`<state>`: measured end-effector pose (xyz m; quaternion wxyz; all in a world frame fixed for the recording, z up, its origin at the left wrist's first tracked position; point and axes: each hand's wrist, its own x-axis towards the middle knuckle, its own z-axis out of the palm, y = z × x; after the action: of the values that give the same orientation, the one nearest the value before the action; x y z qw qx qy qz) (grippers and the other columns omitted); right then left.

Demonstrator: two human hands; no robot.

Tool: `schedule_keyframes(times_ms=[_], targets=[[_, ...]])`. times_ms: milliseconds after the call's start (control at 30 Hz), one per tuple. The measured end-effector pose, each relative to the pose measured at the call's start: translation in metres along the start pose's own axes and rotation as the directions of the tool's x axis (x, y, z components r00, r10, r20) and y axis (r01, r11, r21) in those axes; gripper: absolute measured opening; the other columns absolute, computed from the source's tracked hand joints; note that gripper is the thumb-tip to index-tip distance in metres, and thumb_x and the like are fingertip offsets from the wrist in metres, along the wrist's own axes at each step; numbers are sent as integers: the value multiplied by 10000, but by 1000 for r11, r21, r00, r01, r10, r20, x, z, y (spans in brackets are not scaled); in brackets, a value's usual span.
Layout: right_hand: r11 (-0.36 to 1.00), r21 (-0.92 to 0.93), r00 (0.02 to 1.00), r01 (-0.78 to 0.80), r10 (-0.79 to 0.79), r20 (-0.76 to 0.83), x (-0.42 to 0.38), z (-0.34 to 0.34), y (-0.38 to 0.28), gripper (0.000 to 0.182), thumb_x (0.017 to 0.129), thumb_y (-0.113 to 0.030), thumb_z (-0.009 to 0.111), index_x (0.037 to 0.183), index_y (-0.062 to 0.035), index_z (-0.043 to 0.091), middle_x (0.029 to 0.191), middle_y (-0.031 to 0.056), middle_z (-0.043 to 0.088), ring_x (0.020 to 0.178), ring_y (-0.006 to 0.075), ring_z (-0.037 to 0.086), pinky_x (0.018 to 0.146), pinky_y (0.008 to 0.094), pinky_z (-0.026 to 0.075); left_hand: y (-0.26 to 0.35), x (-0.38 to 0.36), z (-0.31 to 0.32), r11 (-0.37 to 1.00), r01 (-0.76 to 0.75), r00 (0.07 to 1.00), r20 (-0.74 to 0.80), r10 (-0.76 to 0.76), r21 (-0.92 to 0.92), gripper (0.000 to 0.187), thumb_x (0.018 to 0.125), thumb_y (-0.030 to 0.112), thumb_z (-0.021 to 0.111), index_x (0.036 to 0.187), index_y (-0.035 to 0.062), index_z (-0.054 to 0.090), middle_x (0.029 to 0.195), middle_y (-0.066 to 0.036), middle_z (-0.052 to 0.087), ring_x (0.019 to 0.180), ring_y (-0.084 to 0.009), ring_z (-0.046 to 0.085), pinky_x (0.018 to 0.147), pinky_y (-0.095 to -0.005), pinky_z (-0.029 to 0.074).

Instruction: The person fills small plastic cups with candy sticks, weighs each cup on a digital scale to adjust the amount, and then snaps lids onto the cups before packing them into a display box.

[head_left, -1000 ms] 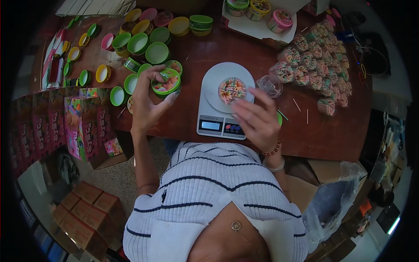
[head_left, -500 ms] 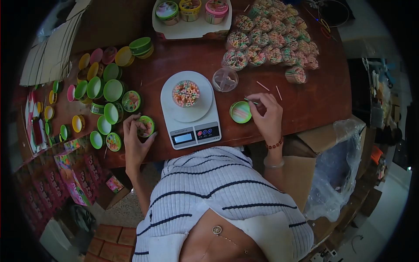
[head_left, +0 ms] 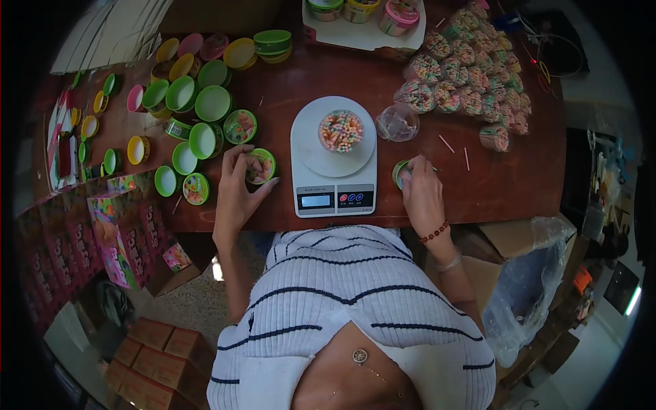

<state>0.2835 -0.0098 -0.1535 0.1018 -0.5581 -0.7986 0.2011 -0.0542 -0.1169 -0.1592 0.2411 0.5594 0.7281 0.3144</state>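
A green-rimmed lid with a picture (head_left: 262, 166) lies on the table between the thumb and fingers of my left hand (head_left: 236, 191), which grips its edge. My right hand (head_left: 422, 191) has its fingers pressed together over another green lid (head_left: 398, 175), covering much of it; what they hold is hidden. Between my hands stands a white scale (head_left: 334, 188) with a lit display. On its plate sits a clear cup of colourful sticks (head_left: 341, 131). A clear, round divided container (head_left: 398, 123) stands right of the scale.
Green, yellow and pink lids (head_left: 212, 103) crowd the left. Filled cups (head_left: 471, 78) are grouped at back right. A white tray (head_left: 362, 34) holds several tubs at the back. Two loose pink sticks (head_left: 467, 158) lie on the right, near a cardboard box (head_left: 523, 238).
The view has shifted, so the table items appear further right. My right hand's fingers have moved in over the green lid and closed together. My left hand remains at its lid.
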Motion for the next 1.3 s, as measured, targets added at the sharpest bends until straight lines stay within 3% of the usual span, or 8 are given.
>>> schedule_keyframes(times_ms=[667,767,833,867,900,967,1067,1300], targets=[[990,-50,982,130,-122,147,14,-13,19,101,834,37,663,884,44,575,869,247,633,794,449,639,701,507,524,-21,0,4,991,-42,999,-5,42,-123,422,717,26,875,962,35,531,1319,-166,556,1230,-355,569,999,-431,504],[991,10,971,131,-130,203,14,-26,22,78,850,32,672,898,56,616,826,200,653,748,343,695,660,405,560,-21,0,3,992,-87,996,-17,86,-87,407,734,50,874,989,33,558,1321,-160,564,1211,-364,592,937,-440,532],[971,220,977,-94,48,206,17,-55,8,133,863,10,717,967,48,644,886,162,702,783,246,743,685,330,583,-20,0,3,992,-75,997,-14,74,-101,405,733,49,875,986,33,558,1320,-161,564,1213,-363,591,936,-442,531],[932,342,985,-115,62,162,16,-63,13,138,893,19,731,1018,46,678,914,97,712,787,126,729,695,258,575,-20,0,3,992,-64,998,-9,63,-107,403,733,48,875,982,33,558,1320,-162,564,1214,-361,589,935,-444,531],[932,343,985,-115,61,163,17,-66,6,138,893,19,731,1018,46,678,914,97,712,787,126,729,695,258,575,-21,0,3,992,-63,998,-9,62,-106,403,733,48,875,982,33,558,1320,-162,564,1214,-361,589,935,-444,531],[674,734,985,-83,165,-41,22,-72,-25,118,908,60,708,1025,43,701,955,70,720,795,120,714,707,276,584,-23,0,5,990,-72,997,-16,70,-119,402,733,47,874,980,33,558,1319,-164,563,1222,-360,586,936,-451,529],[694,714,996,91,-55,-74,34,-63,-70,116,923,94,699,1038,79,694,1013,84,713,960,151,717,848,266,587,-23,1,4,990,-77,997,-14,76,-116,404,732,47,874,986,31,560,1319,-166,561,1222,-364,583,936,-447,528],[795,521,950,310,-234,-207,62,-13,-98,169,806,22,820,969,-16,795,927,68,718,835,148,673,732,270,531,-22,-1,4,989,-72,997,-35,68,-133,406,731,48,875,995,27,567,1323,-170,557,1223,-372,578,947,-438,521]])
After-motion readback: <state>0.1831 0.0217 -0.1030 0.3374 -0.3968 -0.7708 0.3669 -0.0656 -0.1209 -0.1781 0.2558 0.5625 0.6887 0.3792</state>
